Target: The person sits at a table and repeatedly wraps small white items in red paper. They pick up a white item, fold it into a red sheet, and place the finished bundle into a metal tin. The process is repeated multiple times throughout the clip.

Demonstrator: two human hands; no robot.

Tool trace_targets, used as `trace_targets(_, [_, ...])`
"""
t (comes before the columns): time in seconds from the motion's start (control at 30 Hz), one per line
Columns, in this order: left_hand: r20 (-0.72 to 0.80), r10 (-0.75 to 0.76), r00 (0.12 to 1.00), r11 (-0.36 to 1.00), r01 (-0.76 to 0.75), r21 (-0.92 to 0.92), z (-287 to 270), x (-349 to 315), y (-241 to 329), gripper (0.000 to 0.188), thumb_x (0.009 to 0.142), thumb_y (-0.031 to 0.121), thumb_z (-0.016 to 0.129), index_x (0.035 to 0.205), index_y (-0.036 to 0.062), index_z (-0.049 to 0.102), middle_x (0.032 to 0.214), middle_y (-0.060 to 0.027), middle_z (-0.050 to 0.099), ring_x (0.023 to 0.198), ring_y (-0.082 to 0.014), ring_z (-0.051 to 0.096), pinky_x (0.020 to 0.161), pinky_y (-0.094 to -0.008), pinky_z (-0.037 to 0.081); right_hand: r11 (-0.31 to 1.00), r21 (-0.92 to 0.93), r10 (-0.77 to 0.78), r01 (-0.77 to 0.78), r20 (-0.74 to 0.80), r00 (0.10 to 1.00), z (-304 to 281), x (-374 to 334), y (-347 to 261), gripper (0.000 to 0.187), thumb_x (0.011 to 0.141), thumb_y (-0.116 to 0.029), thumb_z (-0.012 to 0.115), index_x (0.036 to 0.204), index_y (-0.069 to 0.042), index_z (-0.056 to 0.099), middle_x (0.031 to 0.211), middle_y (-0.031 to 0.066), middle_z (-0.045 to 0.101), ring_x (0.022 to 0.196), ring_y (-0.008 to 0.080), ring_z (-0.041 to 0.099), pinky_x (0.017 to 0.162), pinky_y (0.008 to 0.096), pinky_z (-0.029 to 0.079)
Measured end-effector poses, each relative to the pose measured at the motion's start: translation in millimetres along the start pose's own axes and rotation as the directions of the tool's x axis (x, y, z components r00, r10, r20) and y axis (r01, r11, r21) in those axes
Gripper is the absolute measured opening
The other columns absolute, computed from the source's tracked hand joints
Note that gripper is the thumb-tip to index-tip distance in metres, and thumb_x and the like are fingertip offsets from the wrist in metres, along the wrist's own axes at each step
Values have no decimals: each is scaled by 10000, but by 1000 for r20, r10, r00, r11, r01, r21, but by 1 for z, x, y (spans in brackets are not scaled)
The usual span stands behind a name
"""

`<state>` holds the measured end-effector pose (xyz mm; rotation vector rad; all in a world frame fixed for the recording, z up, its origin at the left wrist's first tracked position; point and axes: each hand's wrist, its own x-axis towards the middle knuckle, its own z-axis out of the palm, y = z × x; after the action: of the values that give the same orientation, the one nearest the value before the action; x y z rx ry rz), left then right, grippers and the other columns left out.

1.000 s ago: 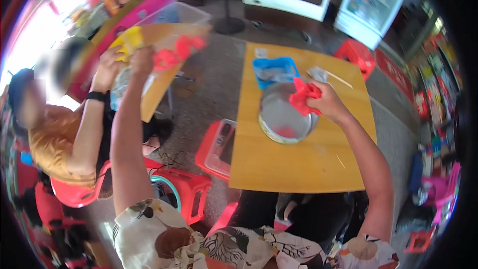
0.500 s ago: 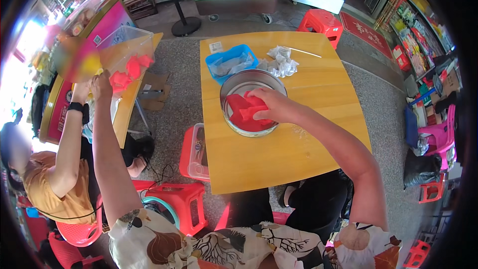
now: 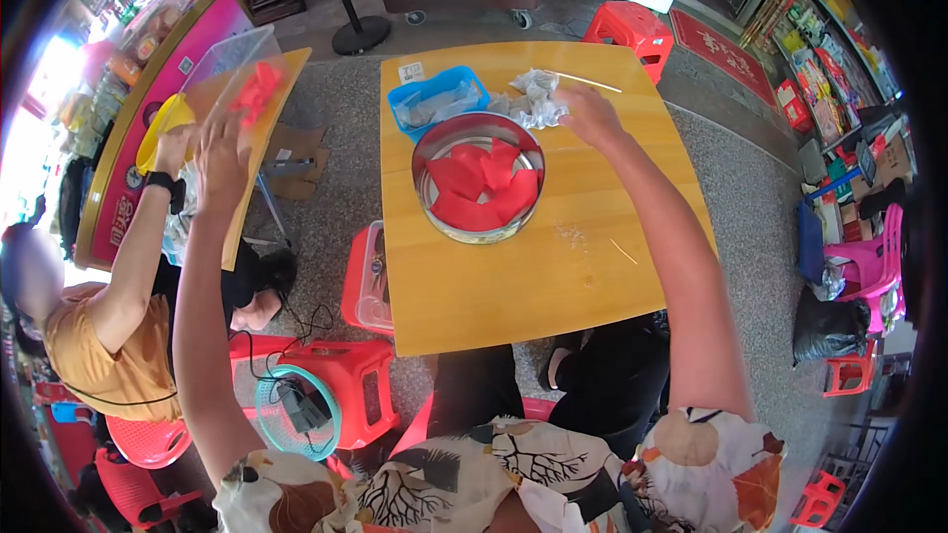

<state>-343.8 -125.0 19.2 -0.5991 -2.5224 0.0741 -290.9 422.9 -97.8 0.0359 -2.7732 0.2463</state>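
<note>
With fingers spread on the left hand (image 3: 221, 152), upper left, just below red pieces (image 3: 259, 87) slanting up-right; nearer than the right hand (image 3: 592, 118). Cannot tell that one's grip, beside crumpled plastic (image 3: 536, 89). Lower, between, a tin (image 3: 484, 236) of red scraps (image 3: 459, 176) on the worktop (image 3: 513, 301); crowding leftward, a co-worker's hand (image 3: 172, 150), yellow container (image 3: 158, 130).

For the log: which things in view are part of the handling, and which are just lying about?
Part of the handling:
- left hand, near red pieces on the side table
- right hand, by crumpled clear plastic
- round tin holding red pieces

Apparently just lying about:
- thin stick
- red stool
- teal basket
</note>
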Motion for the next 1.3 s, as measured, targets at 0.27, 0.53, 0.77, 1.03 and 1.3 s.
trace_targets(0.27, [-11, 66, 998, 949, -66, -308, -88, -80, 73, 477, 783, -6, 629, 1249, 34, 537, 1230, -179, 557, 1187, -370, 497, 1023, -441, 382, 849, 526, 88, 36, -209, 974, -23, 1, 15, 174, 872, -199, 557, 839, -30, 583, 814, 114, 605, 822, 251, 624, 726, 405, 488])
trace_targets(0.53, [37, 63, 997, 687, -16, -726, -119, -111, 181, 408, 769, -24, 670, 1168, 30, 603, 1198, -151, 610, 1153, -318, 563, 949, -380, 459, 62, 972, 193, -225, 209, 959, -115, -81, -31, 152, 947, -226, 511, 951, -77, 538, 959, 33, 615, 916, 157, 627, 832, 355, 515])
trace_targets(0.77, [425, 218, 879, -508, 474, -719, -78, -163, 329, 622, 864, 110, 677, 1400, 65, 364, 1279, -109, 543, 1171, -191, 548, 916, -339, 485, -352, 890, 39, -290, 323, 945, -150, -192, -127, 143, 951, -166, 514, 1043, -61, 548, 1033, 55, 625, 974, 164, 622, 855, 343, 512])
trace_targets(1.03, [341, -73, 937, -203, 321, -925, -35, -195, 320, 270, 851, 75, 688, 1099, 17, 599, 904, 10, 648, 779, -100, 623, 713, -252, 499, -116, 925, 91, -363, 374, 923, -61, -284, -142, 242, 892, -124, 616, 1111, -56, 538, 1042, 53, 611, 981, 166, 605, 872, 329, 505])
trace_targets(1.3, [398, -11, 917, 243, 389, -889, 13, -207, 290, 280, 774, 51, 720, 1035, 3, 632, 891, -133, 675, 801, -224, 668, 728, -328, 522, 597, 790, 20, -139, 158, 987, -27, -271, -173, 515, 742, -124, 757, 1204, -54, 541, 1035, 134, 606, 925, 223, 611, 758, 351, 512])
